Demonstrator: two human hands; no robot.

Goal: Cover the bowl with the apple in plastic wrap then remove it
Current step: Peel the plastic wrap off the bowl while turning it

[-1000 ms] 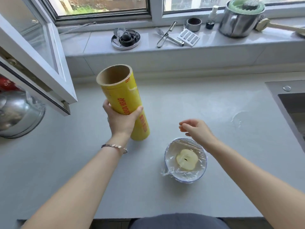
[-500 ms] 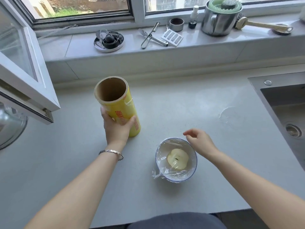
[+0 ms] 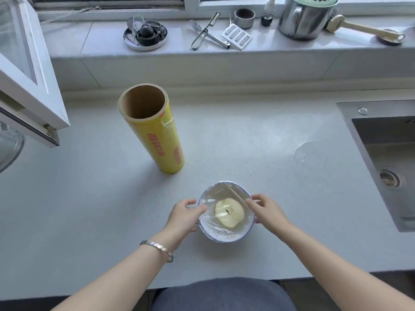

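1. A bracelet (image 3: 157,245) sits on the left wrist. It is made of flat, silver-coloured links, and the links look darker at both visible ends.
2. The left arm (image 3: 116,274) and right arm (image 3: 332,263) are bare from wrist to picture edge.
3. The left hand (image 3: 184,217) and right hand (image 3: 267,212) are bare.
4. A plain blue-grey garment (image 3: 224,295), rounded in outline, covers the body at bottom middle.
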